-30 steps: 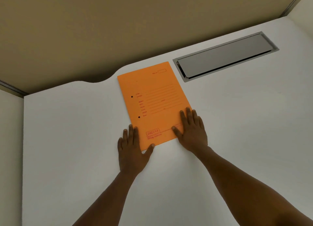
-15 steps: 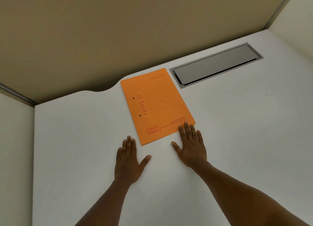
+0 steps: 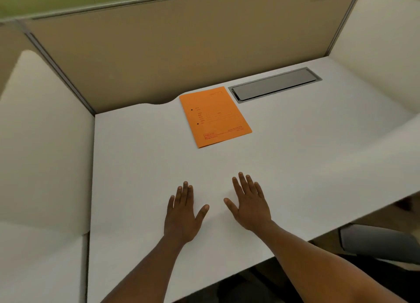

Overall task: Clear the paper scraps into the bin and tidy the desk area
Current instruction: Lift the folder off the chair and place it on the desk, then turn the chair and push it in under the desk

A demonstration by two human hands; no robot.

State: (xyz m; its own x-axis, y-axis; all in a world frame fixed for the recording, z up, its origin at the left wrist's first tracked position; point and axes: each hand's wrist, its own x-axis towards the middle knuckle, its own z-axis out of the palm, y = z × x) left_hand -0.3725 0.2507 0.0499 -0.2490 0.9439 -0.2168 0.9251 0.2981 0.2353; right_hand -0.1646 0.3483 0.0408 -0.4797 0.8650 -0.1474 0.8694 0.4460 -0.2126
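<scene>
Desk [image 3: 141, 166] — hands seemingly flat, spread

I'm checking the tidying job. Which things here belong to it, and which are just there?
Job: flat orange paper folder on white desk; open left hand and right hand, both empty.
Just there: grey metal cable hatch; tan partition panel.

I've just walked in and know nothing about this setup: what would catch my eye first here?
The bright orange folder stands out at once, lying flat toward the back of the white desk, just left of a grey metal cable hatch set into the surface. Nearer the camera, the left hand and right hand are spread open, palms down over the bare desk, holding nothing and well short of the folder.
</scene>
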